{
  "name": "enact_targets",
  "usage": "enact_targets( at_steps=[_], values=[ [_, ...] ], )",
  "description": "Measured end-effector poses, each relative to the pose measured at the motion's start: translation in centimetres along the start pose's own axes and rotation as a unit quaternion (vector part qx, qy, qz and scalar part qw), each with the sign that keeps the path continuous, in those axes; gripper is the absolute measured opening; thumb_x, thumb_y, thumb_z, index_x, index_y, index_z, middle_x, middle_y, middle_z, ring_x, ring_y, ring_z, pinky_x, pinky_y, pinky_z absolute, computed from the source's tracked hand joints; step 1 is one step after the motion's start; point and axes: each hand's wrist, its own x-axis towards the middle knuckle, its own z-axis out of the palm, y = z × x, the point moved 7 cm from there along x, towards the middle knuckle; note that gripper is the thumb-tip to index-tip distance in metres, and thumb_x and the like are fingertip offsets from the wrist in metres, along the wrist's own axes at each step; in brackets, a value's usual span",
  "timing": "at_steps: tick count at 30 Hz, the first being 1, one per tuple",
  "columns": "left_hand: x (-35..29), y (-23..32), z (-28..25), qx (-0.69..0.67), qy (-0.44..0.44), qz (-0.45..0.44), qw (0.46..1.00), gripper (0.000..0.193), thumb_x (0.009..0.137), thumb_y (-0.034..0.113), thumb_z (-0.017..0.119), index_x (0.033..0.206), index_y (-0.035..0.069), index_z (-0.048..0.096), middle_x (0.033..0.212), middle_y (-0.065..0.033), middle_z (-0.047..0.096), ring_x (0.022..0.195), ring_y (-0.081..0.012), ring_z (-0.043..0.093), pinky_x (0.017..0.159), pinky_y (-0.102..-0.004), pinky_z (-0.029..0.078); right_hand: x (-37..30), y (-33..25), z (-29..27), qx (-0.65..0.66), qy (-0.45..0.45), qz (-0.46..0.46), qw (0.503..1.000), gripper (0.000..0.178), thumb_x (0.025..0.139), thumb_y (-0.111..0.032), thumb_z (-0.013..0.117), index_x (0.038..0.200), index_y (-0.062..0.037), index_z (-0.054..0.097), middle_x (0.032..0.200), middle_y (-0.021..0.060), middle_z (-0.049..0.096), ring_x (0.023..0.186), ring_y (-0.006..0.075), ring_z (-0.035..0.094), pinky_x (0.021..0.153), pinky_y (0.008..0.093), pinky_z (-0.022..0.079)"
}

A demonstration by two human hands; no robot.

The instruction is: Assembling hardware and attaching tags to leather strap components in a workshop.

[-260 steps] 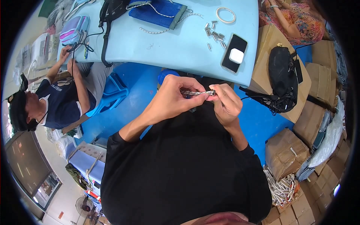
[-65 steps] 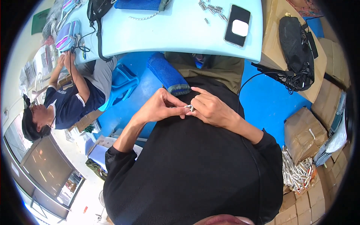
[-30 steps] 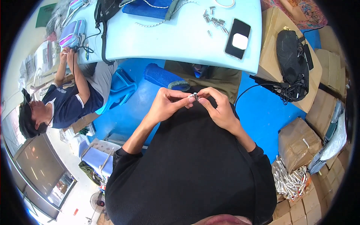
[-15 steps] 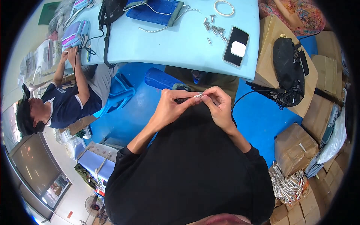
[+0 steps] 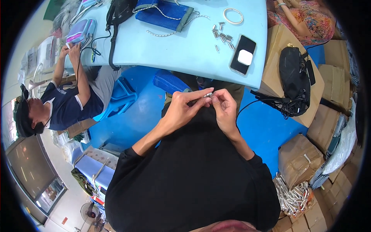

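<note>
In front of my chest, my left hand (image 5: 182, 107) and my right hand (image 5: 225, 109) meet with their fingertips pinched together. Between them sits a small silver metal piece (image 5: 209, 94), mostly covered by the fingers, so its exact kind does not show. Both hands are closed on it. Just beyond my left hand, a blue mesh item (image 5: 170, 81) lies over my lap. Several small silver metal cylinders (image 5: 222, 37) are scattered on the light blue table (image 5: 166, 52) ahead.
A phone (image 5: 239, 63) with a white square object on it and a white ring (image 5: 233, 16) lie by the cylinders. Farther left are a blue mesh pouch (image 5: 164, 14) and flecked cord. A black bag (image 5: 294, 77) rests on a carton at right. Two other people sit nearby.
My hands stay together on the small metal piece, and the fingers have shifted slightly around it. The whole view has tilted a little, so the table appears slightly lower.
</note>
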Motion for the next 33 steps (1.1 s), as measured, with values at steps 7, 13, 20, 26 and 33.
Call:
enact_targets(
  at_steps=[7,13,20,26,33],
  values=[
    [0.3,-0.1,0.4,0.01,-0.007,0.02,1.0,0.026,0.102,0.007,0.068,0.126,-0.002,0.074,0.086,-0.0097,0.076,0.076,-0.0093,0.067,0.072,-0.0261,0.056,0.7,0.9,0.8,0.029,-0.081,0.049,0.995,0.008,0.11,-0.007,0.053,0.106,-0.0003,0.056,0.092,0.0035,0.061,0.081,0.0093,0.059,0.074,0.0261,0.052],
    [0.6,-0.8,0.7,-0.049,0.009,0.015,0.999,0.029,0.105,0.006,0.064,0.131,-0.006,0.068,0.088,-0.0091,0.075,0.078,-0.0107,0.067,0.074,-0.027,0.056,0.8,0.6,1.0,0.019,-0.072,0.025,0.997,0.01,0.111,-0.008,0.051,0.106,-0.0008,0.055,0.093,0.004,0.059,0.08,0.0101,0.058,0.073,0.0268,0.052],
    [1.1,-1.3,1.2,-0.082,0.009,0.007,0.997,0.033,0.105,0.006,0.064,0.136,-0.006,0.065,0.096,-0.0084,0.075,0.089,-0.0113,0.068,0.08,-0.0266,0.057,1.5,-2.0,0.7,-0.202,-0.005,-0.141,0.969,0.006,0.104,0.0,0.054,0.098,-0.0006,0.054,0.087,0.0073,0.057,0.073,0.0155,0.055,0.065,0.0296,0.047],
    [2.0,-1.3,0.5,-0.059,0.021,0.094,0.994,0.025,0.101,0.002,0.067,0.125,-0.005,0.071,0.096,-0.0079,0.074,0.086,-0.0112,0.069,0.076,-0.0262,0.056,2.0,-5.0,1.4,-0.256,0.005,-0.247,0.934,0.005,0.098,0.005,0.058,0.095,0.0005,0.056,0.086,0.011,0.056,0.07,0.0232,0.057,0.063,0.0346,0.048],
    [1.7,1.7,0.5,0.046,0.113,0.219,0.968,0.022,0.091,-0.01,0.068,0.111,-0.003,0.074,0.082,-0.0104,0.069,0.069,-0.0155,0.067,0.063,-0.0254,0.051,1.6,-5.3,1.9,-0.243,0.028,-0.304,0.921,0.008,0.096,0.008,0.058,0.095,0.0003,0.057,0.084,0.0111,0.057,0.065,0.0202,0.057,0.056,0.033,0.047]
  ],
)
